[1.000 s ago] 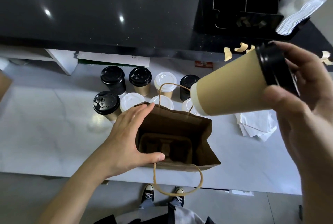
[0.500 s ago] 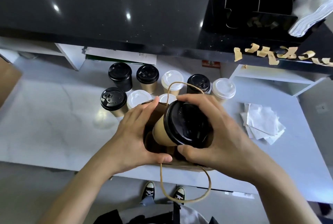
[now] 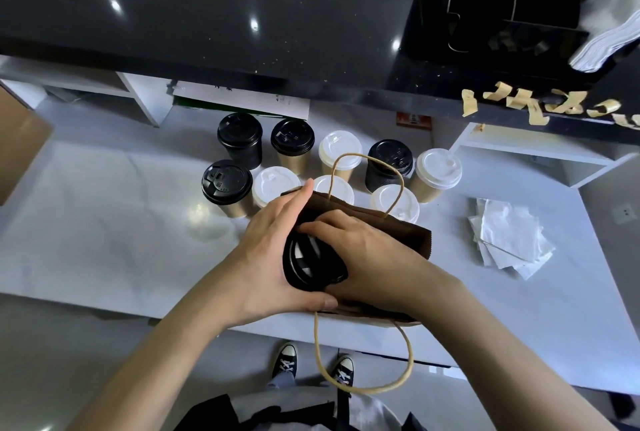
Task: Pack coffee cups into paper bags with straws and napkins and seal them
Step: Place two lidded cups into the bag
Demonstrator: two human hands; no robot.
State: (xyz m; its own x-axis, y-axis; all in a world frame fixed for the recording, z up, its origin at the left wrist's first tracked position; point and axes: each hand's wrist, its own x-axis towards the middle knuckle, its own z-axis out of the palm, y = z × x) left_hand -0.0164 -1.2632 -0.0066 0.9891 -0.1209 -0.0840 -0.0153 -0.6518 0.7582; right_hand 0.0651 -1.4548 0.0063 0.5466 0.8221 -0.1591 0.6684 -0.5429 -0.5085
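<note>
A brown paper bag [image 3: 398, 233] with twine handles stands open near the front edge of the white counter [image 3: 104, 240]. My right hand [image 3: 367, 257] grips the black lid of a coffee cup [image 3: 310, 264] that is sunk into the bag's mouth; the cup's body is hidden. My left hand [image 3: 273, 250] holds the bag's left rim, thumb along the near edge and fingers over the far edge. Several more lidded cups [image 3: 346, 156], black and white lids, stand just behind the bag.
A stack of white napkins [image 3: 509, 236] lies to the right of the bag. A raised black counter [image 3: 207, 14] runs along the back, with curled tape strips [image 3: 540, 104] on its right edge. A cardboard box [image 3: 17, 143] sits at far left.
My right hand brought the cup from up at the right, turned it upright over the bag, and lowered it down into the bag. My left hand stayed on the rim.
</note>
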